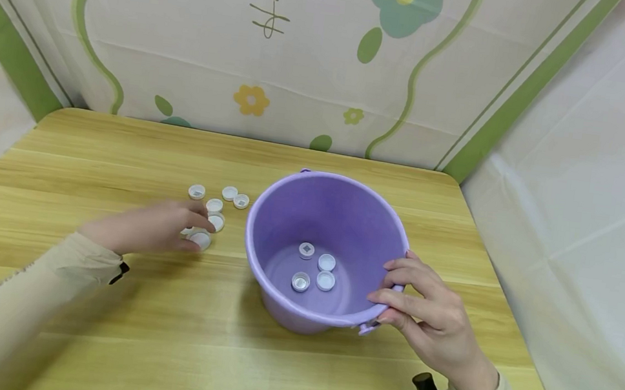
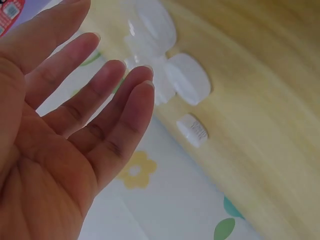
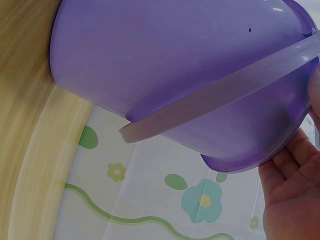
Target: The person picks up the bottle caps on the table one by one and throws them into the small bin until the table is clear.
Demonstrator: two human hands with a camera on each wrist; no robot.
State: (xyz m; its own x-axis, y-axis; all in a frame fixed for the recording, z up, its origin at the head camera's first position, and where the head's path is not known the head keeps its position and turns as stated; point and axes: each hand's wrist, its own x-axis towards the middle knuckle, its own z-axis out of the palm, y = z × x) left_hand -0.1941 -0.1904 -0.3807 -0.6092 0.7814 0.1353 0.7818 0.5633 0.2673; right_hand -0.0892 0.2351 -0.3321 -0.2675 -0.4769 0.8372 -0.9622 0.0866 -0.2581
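Observation:
A purple bucket [image 1: 340, 205] stands upright on the wooden table, several white bottle caps [image 1: 327, 262] lying on its bottom. Its right rim is gripped by my right hand [image 1: 438, 314], thumb outside and fingers over the edge; the right wrist view shows the bucket's handle [image 3: 220, 92] hanging along the outer wall. To the left of the bucket my left hand [image 1: 159, 225], blurred in the head view, reaches over a loose group of white caps [image 1: 216, 221]. The left wrist view shows its fingers loosely bent beside a cap [image 2: 188, 79], nothing between them.
More white caps [image 1: 196, 192] lie scattered farther back on the wooden table [image 1: 118, 158]. Behind the table's far edge hangs a flowered white cloth [image 1: 188, 63], and a plain white sheet [image 1: 590, 222] hangs on the right.

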